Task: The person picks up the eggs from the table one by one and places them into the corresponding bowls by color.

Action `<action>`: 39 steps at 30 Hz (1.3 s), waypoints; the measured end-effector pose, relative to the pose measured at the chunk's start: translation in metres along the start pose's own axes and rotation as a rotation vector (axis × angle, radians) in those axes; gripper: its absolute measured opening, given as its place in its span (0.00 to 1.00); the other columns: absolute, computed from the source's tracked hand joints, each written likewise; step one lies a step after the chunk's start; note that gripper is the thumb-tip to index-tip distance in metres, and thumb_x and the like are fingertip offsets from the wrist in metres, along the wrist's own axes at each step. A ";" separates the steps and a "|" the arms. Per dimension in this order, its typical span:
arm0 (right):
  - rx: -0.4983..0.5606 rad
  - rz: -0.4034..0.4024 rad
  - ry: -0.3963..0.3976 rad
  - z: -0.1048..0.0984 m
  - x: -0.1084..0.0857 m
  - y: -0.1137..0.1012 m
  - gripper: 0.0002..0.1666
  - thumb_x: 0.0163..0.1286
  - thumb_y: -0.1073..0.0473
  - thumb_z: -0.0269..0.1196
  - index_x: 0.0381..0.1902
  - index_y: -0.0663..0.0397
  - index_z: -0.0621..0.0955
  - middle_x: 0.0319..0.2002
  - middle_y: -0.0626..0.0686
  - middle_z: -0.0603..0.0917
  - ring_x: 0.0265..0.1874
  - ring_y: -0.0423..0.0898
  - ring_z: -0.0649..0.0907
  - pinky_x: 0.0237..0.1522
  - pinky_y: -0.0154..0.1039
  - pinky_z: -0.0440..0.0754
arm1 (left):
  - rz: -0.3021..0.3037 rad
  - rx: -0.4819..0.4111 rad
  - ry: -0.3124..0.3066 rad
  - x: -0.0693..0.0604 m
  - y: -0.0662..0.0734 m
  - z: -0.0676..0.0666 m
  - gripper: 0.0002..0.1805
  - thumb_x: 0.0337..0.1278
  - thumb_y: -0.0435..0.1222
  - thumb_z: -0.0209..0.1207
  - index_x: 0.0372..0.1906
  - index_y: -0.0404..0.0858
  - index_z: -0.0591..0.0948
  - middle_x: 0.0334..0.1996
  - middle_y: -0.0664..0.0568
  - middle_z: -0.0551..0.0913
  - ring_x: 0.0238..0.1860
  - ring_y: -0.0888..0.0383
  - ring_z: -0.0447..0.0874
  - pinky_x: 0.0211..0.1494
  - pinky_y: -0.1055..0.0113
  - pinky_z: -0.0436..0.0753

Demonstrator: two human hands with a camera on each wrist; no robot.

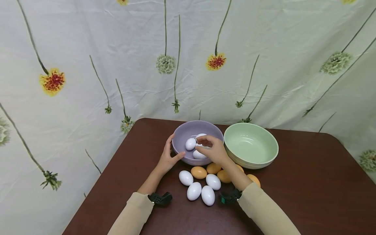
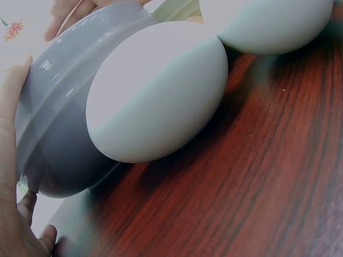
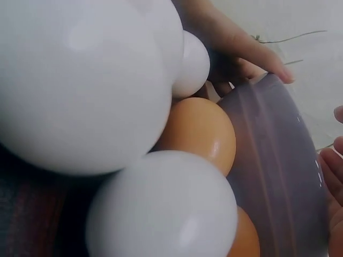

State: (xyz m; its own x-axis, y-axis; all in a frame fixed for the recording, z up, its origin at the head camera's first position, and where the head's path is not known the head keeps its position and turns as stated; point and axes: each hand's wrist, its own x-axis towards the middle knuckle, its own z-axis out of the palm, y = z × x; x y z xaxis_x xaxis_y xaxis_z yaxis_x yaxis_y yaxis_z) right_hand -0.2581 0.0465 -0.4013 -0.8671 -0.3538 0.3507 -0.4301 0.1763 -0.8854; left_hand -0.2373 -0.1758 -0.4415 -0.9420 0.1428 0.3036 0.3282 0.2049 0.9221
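A purple bowl holds several white eggs. My left hand grips its left side, the thumb near the front rim and the fingers round the outer wall. Over the bowl's inside is my right hand, its thumb and fingers bent and apart just above the eggs, part of which they hide. No egg shows clearly between them. In the right wrist view, some right-hand fingers appear beyond the bowl wall. The left wrist view shows white eggs close before the bowl.
A green bowl stands to the right of the purple one. In front of them lie several white eggs and several brown eggs, some partly behind my right forearm. The dark wooden table meets a flowered cloth at the back.
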 end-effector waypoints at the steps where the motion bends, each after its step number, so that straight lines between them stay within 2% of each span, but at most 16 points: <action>1: 0.007 0.003 -0.001 -0.001 -0.001 -0.001 0.17 0.63 0.70 0.66 0.49 0.76 0.79 0.48 0.71 0.81 0.50 0.64 0.80 0.56 0.55 0.74 | 0.000 -0.003 0.002 0.000 0.000 0.000 0.48 0.55 0.30 0.63 0.76 0.30 0.48 0.73 0.32 0.49 0.71 0.38 0.52 0.68 0.41 0.55; 4: 0.019 0.020 -0.001 -0.003 -0.005 -0.003 0.16 0.63 0.71 0.65 0.48 0.76 0.79 0.47 0.72 0.81 0.49 0.66 0.80 0.55 0.57 0.74 | -0.002 0.006 0.007 0.000 0.000 0.000 0.48 0.55 0.31 0.63 0.76 0.31 0.48 0.74 0.32 0.49 0.71 0.39 0.51 0.69 0.42 0.55; 8: 0.024 0.075 0.000 -0.008 -0.012 -0.006 0.15 0.64 0.67 0.66 0.48 0.69 0.82 0.46 0.65 0.83 0.48 0.57 0.82 0.55 0.49 0.76 | -0.002 0.010 0.008 0.000 0.000 0.000 0.48 0.55 0.31 0.63 0.76 0.31 0.48 0.74 0.33 0.48 0.72 0.39 0.49 0.69 0.43 0.54; 11: 0.046 0.095 -0.020 -0.011 -0.019 -0.007 0.16 0.64 0.64 0.67 0.48 0.67 0.82 0.47 0.65 0.83 0.48 0.53 0.82 0.54 0.44 0.77 | -0.001 0.002 0.009 0.000 0.001 0.000 0.48 0.55 0.30 0.62 0.76 0.30 0.48 0.74 0.33 0.48 0.72 0.39 0.49 0.69 0.43 0.54; 19: 0.044 0.043 -0.101 -0.014 -0.038 -0.014 0.18 0.64 0.66 0.67 0.49 0.72 0.81 0.47 0.67 0.83 0.45 0.53 0.83 0.49 0.39 0.79 | -0.002 0.001 0.002 -0.001 0.003 -0.001 0.48 0.55 0.30 0.62 0.76 0.30 0.47 0.74 0.32 0.47 0.72 0.38 0.49 0.69 0.42 0.53; 22: 0.047 0.052 -0.130 -0.014 -0.046 -0.016 0.18 0.64 0.66 0.66 0.50 0.72 0.80 0.46 0.67 0.83 0.44 0.50 0.84 0.48 0.38 0.80 | 0.001 -0.004 0.001 -0.001 0.003 -0.001 0.48 0.55 0.31 0.62 0.75 0.30 0.48 0.74 0.32 0.47 0.72 0.38 0.49 0.69 0.42 0.54; 31: 0.033 0.043 -0.242 -0.013 -0.073 -0.018 0.19 0.63 0.63 0.68 0.49 0.69 0.81 0.44 0.63 0.84 0.44 0.57 0.83 0.50 0.47 0.79 | -0.003 -0.002 -0.004 -0.001 0.002 0.000 0.48 0.55 0.31 0.62 0.76 0.30 0.47 0.74 0.32 0.47 0.72 0.38 0.49 0.69 0.42 0.54; 35: -0.019 0.029 -0.274 -0.012 -0.085 -0.016 0.18 0.62 0.61 0.69 0.48 0.66 0.83 0.43 0.58 0.85 0.42 0.54 0.84 0.48 0.44 0.80 | -0.002 -0.003 -0.007 -0.001 0.002 0.000 0.48 0.55 0.31 0.62 0.76 0.30 0.47 0.74 0.32 0.47 0.72 0.38 0.49 0.69 0.42 0.54; 39: -0.042 0.009 -0.293 -0.012 -0.095 -0.013 0.18 0.62 0.60 0.69 0.47 0.66 0.83 0.41 0.58 0.86 0.41 0.50 0.84 0.46 0.42 0.81 | 0.002 -0.007 -0.010 -0.001 0.002 0.001 0.48 0.55 0.31 0.62 0.76 0.30 0.47 0.74 0.32 0.47 0.72 0.37 0.50 0.69 0.42 0.54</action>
State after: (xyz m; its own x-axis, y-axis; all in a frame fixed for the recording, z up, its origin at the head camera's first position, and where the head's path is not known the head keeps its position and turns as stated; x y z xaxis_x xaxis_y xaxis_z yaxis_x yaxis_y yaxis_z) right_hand -0.1731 0.0887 -0.4197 -0.7642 -0.6010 0.2341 -0.4377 0.2167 -0.8726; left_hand -0.2362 -0.1750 -0.4401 -0.9407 0.1528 0.3030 0.3295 0.1974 0.9233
